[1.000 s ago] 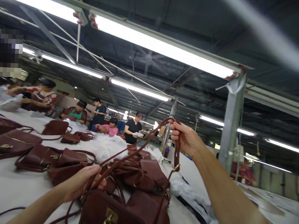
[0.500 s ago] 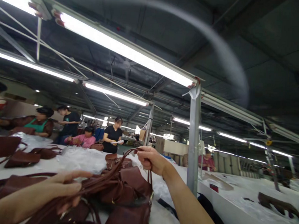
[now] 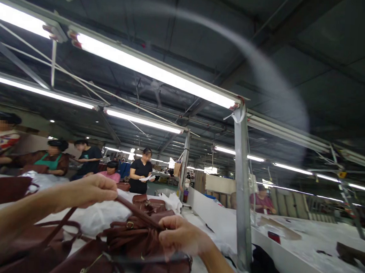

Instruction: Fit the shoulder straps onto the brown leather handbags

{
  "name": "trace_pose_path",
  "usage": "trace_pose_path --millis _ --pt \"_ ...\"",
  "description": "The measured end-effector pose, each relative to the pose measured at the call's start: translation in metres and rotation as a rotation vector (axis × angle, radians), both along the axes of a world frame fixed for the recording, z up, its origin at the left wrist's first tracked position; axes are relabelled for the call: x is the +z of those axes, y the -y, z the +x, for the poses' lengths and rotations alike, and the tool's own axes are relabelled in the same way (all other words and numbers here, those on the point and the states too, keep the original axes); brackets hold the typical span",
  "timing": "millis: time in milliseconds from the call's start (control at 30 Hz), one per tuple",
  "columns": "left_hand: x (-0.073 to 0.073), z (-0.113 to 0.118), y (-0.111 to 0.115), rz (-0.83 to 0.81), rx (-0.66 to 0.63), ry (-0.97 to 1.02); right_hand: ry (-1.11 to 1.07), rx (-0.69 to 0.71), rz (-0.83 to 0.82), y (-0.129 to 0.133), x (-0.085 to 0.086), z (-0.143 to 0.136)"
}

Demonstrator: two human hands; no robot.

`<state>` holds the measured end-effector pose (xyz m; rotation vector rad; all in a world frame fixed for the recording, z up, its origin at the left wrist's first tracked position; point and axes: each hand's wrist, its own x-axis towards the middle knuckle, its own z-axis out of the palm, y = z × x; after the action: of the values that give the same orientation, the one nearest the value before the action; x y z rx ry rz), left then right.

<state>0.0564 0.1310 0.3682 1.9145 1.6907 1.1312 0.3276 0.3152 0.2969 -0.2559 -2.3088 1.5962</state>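
Note:
My left hand (image 3: 90,190) is closed on one end of a brown leather strap (image 3: 138,212). Farther right and lower, my right hand (image 3: 181,236) pinches the same strap, which runs taut and slanting between the two. A second length of strap hangs down from my left hand towards the brown handbags below. Under my hands lie several brown leather handbags (image 3: 134,240) with brass-coloured buckles, heaped closely together. One bag (image 3: 84,259) in front shows a metal zip pull. My wrists and arms hide parts of the heap.
Crumpled clear plastic (image 3: 100,217) lies behind the bags. A metal post (image 3: 242,192) rises at the right, beside a white partition (image 3: 215,211). Co-workers sit and stand beyond the table, one holding papers (image 3: 146,178). More plastic covers the table at the right.
My left hand has risen and gone from loosely spread to closed on the strap. My right hand has come down. The strap is now stretched between them, and the view has shifted slightly.

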Motion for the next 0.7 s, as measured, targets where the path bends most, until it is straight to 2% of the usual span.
trace_pose_path --millis 67,133,200,267,367,467,600,700 --pt "-0.015 -0.014 0.016 -0.089 0.001 -0.036 -0.076 -0.037 0.039 -0.001 -0.019 0.002" --pt "-0.034 -0.018 0.026 -0.177 0.02 -0.048 -0.158 -0.044 0.07 0.008 -0.027 0.001" --pt "-0.051 -0.011 0.029 -0.209 0.048 -0.083 -0.189 -0.044 0.111 0.023 -0.027 -0.004" --pt "-0.064 0.007 0.027 -0.174 0.043 -0.114 -0.196 -0.074 0.178 0.038 -0.024 -0.011" --pt "-0.076 0.043 0.017 -0.07 0.045 -0.048 -0.221 -0.139 0.281 0.051 -0.026 -0.02" --pt "-0.086 0.071 0.006 0.0 0.056 0.019 -0.274 -0.184 0.335 0.053 -0.034 -0.023" --pt "-0.099 0.082 0.003 -0.014 -0.004 0.071 -0.301 -0.197 0.344 0.049 -0.043 -0.016" --pt "-0.1 0.08 0.008 -0.1 -0.046 0.112 -0.29 -0.159 0.285 0.047 -0.044 -0.009"
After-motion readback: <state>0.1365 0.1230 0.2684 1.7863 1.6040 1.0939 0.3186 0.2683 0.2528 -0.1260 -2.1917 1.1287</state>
